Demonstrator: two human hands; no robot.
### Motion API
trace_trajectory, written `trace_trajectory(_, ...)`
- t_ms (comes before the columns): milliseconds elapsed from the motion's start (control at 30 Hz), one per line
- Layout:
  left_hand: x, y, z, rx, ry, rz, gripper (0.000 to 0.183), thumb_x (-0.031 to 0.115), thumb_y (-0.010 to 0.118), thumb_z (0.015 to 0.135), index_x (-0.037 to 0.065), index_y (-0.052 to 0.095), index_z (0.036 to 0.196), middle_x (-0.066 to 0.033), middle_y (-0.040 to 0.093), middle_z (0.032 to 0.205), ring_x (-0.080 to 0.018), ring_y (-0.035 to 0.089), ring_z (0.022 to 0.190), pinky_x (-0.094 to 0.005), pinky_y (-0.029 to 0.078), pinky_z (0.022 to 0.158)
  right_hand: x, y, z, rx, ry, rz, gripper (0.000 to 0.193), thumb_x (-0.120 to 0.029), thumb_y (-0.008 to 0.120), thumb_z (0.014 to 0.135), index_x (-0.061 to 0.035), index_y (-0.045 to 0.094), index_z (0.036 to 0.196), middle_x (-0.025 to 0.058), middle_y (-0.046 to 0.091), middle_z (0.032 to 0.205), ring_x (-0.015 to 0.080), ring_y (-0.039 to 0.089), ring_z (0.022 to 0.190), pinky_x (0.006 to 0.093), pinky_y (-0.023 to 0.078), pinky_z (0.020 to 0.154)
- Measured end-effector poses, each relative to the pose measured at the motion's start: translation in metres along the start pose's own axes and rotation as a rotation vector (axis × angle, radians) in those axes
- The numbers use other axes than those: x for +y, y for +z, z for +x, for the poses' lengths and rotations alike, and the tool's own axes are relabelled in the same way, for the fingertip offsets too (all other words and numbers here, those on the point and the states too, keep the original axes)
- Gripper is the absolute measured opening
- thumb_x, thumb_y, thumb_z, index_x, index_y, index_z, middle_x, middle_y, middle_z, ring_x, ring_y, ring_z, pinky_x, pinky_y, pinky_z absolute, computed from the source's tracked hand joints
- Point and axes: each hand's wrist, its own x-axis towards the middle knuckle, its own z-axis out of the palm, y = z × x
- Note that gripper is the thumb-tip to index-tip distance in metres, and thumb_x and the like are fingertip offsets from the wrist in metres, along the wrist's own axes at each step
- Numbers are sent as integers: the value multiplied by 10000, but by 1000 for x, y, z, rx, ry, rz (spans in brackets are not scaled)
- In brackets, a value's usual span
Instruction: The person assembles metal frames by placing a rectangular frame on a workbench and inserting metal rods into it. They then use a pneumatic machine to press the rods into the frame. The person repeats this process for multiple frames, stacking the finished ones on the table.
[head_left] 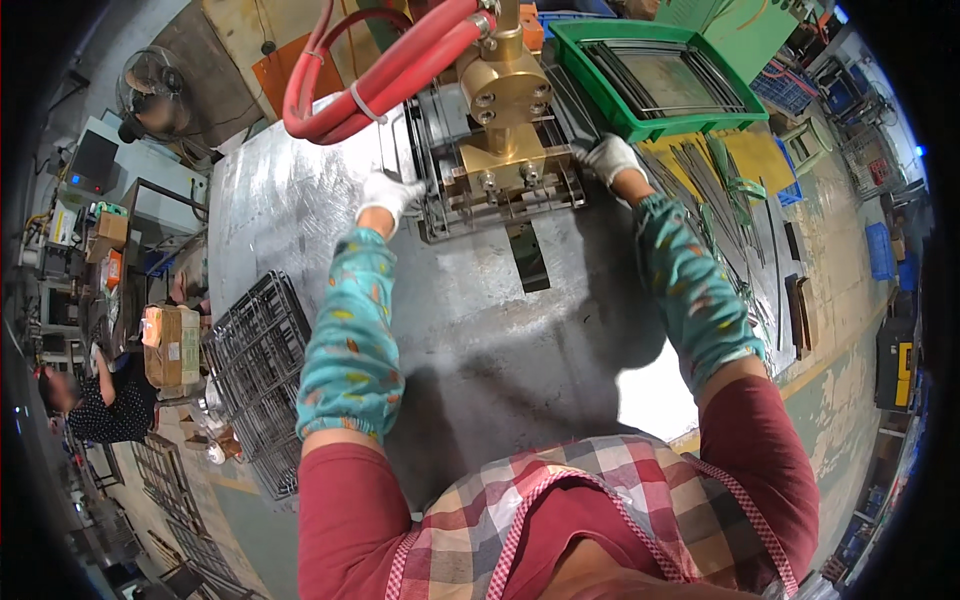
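Observation:
A dark metal wire frame (452,222) lies in a fixture on the metal worktable (470,340). Above it stands the brass-coloured head (505,95) of what looks like a spot welder, its lower block close over the frame. My left hand (390,195), in a white glove, grips the frame's left side with the thumb toward it. On the opposite side my right hand (610,158), also gloved in white, holds the right edge with its fingertips. The fingers' undersides are hidden in both hands.
Thick red hoses (350,95) loop beside the head. A green tray (650,125) of metal frames sits at far right, with loose metal rods (705,190) nearer. Stacked wire racks (260,350) stand left of the table. A person (105,400) is farther left. The tabletop has a slot (528,258).

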Motion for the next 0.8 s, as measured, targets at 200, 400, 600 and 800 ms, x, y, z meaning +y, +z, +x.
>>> trace_trajectory(200, -1, -7, -50, 65, 19, 237, 743, 389, 854, 523, -100, 586, 1013, -209, 649, 962, -287, 639, 882, -339, 500, 779, -7, -32, -58, -123, 81, -43, 627, -566, 694, 679, 29, 652, 874, 235, 644, 848, 380, 623, 848, 419, 485, 736)
trace_trajectory(400, -20, -6, -93, -3, 56, 118, 750, 428, 852, 501, -62, 597, 1007, -173, 655, 964, -261, 643, 854, -317, 506, 776, 2, -42, -114, -106, 102, 1, 608, -568, 689, 678, 29, 650, 786, 236, 637, 768, 379, 624, 790, 426, 480, 704)
trace_trajectory(600, -29, -8, -160, -108, -26, 105, 687, 384, 846, 548, -94, 579, 964, -242, 644, 906, -329, 645, 840, -361, 513, 751, 33, -40, -168, -124, 97, -15, 681, -571, 717, 657, 39, 614, 941, 254, 630, 923, 380, 610, 883, 397, 490, 752)
trace_trajectory(800, -33, -4, -222, -24, -22, 87, 656, 377, 851, 544, -75, 582, 938, -179, 652, 814, -267, 636, 758, -338, 508, 700, 60, -37, -206, -56, 8, 144, 716, -585, 690, 684, 47, 599, 1008, 239, 642, 937, 360, 614, 939, 384, 487, 815)
